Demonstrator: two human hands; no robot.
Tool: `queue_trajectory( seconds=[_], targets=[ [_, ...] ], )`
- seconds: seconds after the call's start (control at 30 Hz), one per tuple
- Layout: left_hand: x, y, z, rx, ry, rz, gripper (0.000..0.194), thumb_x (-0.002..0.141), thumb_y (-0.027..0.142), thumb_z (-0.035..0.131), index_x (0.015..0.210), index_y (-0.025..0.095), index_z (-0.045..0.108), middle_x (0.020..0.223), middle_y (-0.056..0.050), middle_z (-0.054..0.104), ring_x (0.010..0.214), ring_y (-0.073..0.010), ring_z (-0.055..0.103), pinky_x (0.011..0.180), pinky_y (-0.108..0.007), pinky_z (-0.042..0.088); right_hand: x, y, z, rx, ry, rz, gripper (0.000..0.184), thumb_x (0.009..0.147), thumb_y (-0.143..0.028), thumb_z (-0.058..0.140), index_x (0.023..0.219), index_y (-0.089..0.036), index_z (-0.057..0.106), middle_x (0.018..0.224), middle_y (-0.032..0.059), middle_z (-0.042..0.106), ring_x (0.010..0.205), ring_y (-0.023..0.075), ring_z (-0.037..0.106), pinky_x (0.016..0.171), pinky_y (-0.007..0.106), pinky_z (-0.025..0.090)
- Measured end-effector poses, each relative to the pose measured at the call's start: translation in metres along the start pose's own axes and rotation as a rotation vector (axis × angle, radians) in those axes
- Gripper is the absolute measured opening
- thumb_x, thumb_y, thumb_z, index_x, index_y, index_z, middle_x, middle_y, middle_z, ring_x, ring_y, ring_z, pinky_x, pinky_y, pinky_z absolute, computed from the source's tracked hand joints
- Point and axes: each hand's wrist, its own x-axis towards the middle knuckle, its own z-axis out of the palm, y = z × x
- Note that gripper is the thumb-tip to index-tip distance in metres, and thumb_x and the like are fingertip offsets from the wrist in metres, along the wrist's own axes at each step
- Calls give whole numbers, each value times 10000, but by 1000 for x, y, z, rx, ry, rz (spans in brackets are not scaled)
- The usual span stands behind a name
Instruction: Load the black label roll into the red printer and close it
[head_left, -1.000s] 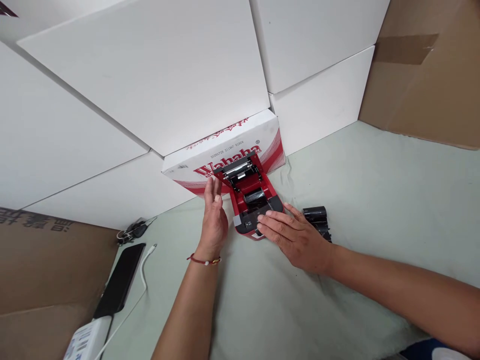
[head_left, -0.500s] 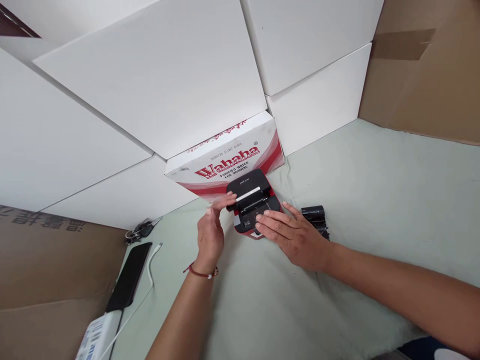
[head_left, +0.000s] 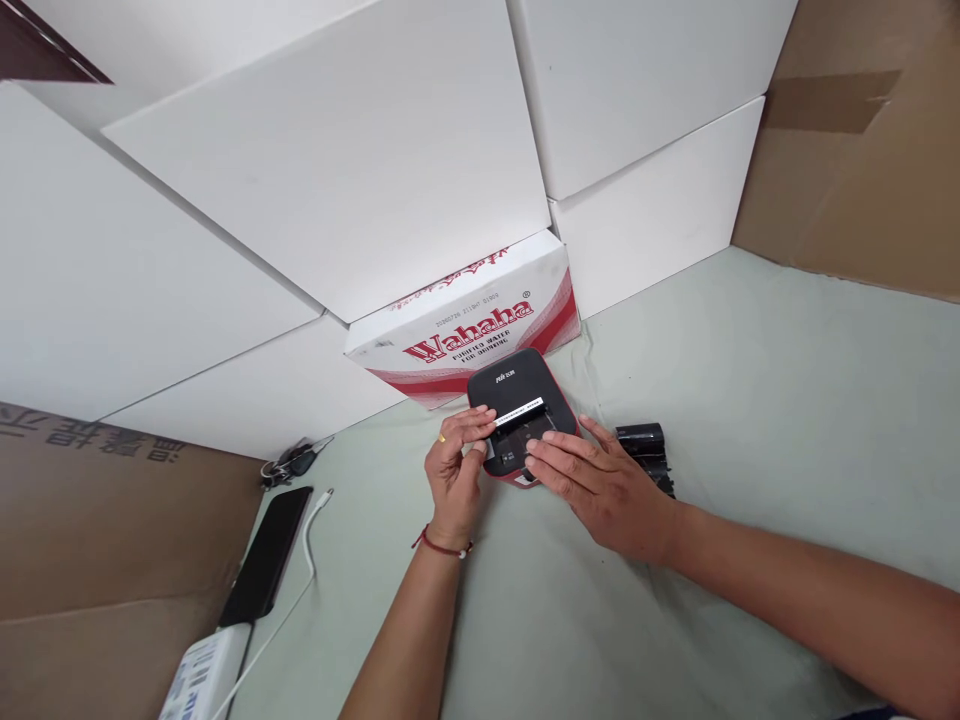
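A small black and red label printer (head_left: 501, 382) stands on the pale green cloth, its lid down. A printed white label strip (head_left: 519, 412) shows along the lid's front edge. My left hand (head_left: 456, 470) grips the printer's left side, fingers over the lid's edge and thumb lower down. From the right, my right hand (head_left: 600, 480) holds the front of the printer, fingers laid across its top and thumb by its right side. Just beyond that hand lies a shiny black item (head_left: 643, 445), partly hidden; I cannot tell what it is.
Behind the printer is a Wahaha water carton (head_left: 465, 330), with white boxes (head_left: 337, 170) stacked above it. At left lie keys (head_left: 296, 460), a black phone (head_left: 268, 555), a white cable (head_left: 307, 540) and a white power strip (head_left: 206, 670). Brown cardboard (head_left: 862, 180) stands at right.
The printer's lid, raised before, is now down. My left hand has moved right and closed in on its left edge. The right hand keeps its hold; the whole view has shifted slightly.
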Motion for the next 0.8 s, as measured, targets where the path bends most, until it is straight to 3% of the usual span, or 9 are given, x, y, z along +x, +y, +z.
queue_trajectory(
  seconds=[0.1, 0.17, 0.23, 0.3, 0.47, 0.6, 0.7, 0.8],
  targets=[
    [2, 2, 1, -124, 18, -88, 206, 876, 377, 764, 1050, 299, 844, 1165, -47, 811, 1274, -306, 673, 1234, -525, 440, 0, 1, 0, 2, 4, -22, 525, 1033, -53, 461, 1541, -146, 552, 1551, 79, 657, 1519, 179, 498, 1383, 511, 227],
    [2, 4, 2, -216, 29, -202, 430, 833, 399, 794, 1260, 355, 777, 1410, -30, 724, 1475, -318, 550, 1310, -518, 358, 0, 2, 0, 2, 11, -25, 529, 1032, -53, 454, 1545, -147, 548, 1555, 85, 653, 1528, 179, 489, 1375, 516, 247],
    [1, 3, 3, -284, 18, -324, 751, 809, 416, 818, 1514, 469, 562, 1673, 24, 506, 1645, -295, 340, 1364, -499, 271, 0, 2, 0, 1, 16, -19, 518, 1033, -51, 449, 1530, -144, 563, 1555, 83, 653, 1521, 182, 498, 1377, 507, 241],
    [-1, 0, 3, -321, -3, -402, 960, 796, 446, 836, 1617, 551, 348, 1782, 60, 324, 1704, -266, 194, 1381, -485, 229, 0, 1, 0, 2, 22, -14, 500, 1036, -51, 444, 1508, -140, 582, 1552, 74, 657, 1502, 183, 518, 1384, 495, 217],
    [-6, -9, 5, -391, -71, -483, 1100, 812, 561, 818, 1671, 569, 131, 1830, 27, 194, 1705, -273, 192, 1339, -501, 323, 1, -1, -1, -12, 18, 0, 508, 1041, -46, 437, 1514, -167, 576, 1560, 52, 651, 1503, 182, 520, 1394, 519, 165],
    [-10, -16, 7, -406, -91, -497, 1080, 824, 534, 824, 1667, 579, 152, 1842, 52, 137, 1718, -255, 135, 1307, -450, 376, 1, -4, -2, -38, 13, 15, 512, 1036, -45, 464, 1522, -163, 570, 1548, 53, 661, 1481, 196, 544, 1396, 504, 157],
    [-13, -22, 9, -447, -105, -499, 959, 865, 557, 774, 1666, 523, 247, 1828, 14, 216, 1690, -278, 241, 1279, -470, 416, 10, -4, -15, 32, -10, 29, 427, 1056, -146, 521, 1469, -192, 621, 1486, 71, 708, 1409, 225, 611, 1356, 521, 273],
    [-14, -27, 13, -548, -114, -507, 859, 865, 559, 756, 1631, 407, 399, 1747, -52, 412, 1623, -325, 385, 1291, -509, 398, 37, 4, -41, 245, -31, 120, 287, 1093, -309, 533, 1280, -209, 727, 1303, 80, 796, 1226, 236, 713, 1226, 483, 458]
  ],
)
